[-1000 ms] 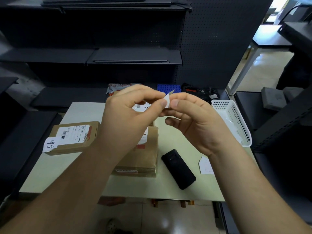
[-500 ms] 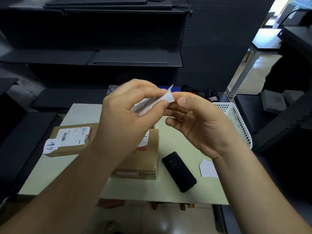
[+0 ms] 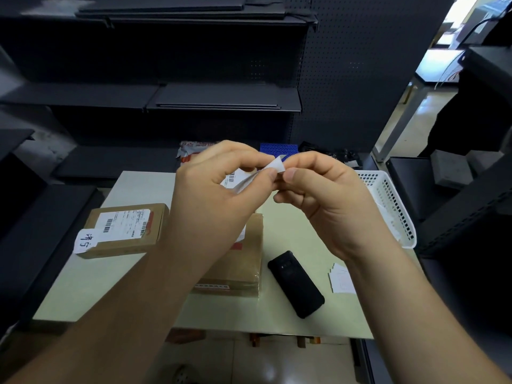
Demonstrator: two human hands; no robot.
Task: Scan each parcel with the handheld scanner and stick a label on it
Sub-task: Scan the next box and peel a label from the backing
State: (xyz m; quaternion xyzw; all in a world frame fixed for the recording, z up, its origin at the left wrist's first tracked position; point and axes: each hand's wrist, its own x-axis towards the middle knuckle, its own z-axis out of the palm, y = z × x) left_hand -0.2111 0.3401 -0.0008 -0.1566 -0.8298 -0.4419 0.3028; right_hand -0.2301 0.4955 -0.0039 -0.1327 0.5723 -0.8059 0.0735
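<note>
Peeling label (image 3: 277, 165) off backing, judging by curl: your left grip (image 3: 216, 195) and right grip (image 3: 327, 200) both pinch it, thumbs nearly touching, above desk (image 3: 110, 286). Target parcel (image 3: 246, 268) sits straight below left grip, near desk's front edge; left nearer. Scanner (image 3: 295, 284) lies just right of parcel.

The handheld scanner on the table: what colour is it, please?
The scanner is black; head view.

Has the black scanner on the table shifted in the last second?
No. The scanner lies at the same angle beside the middle parcel, at its right edge, as before; the left hand and right hand pinch the label, clear of it.
</note>
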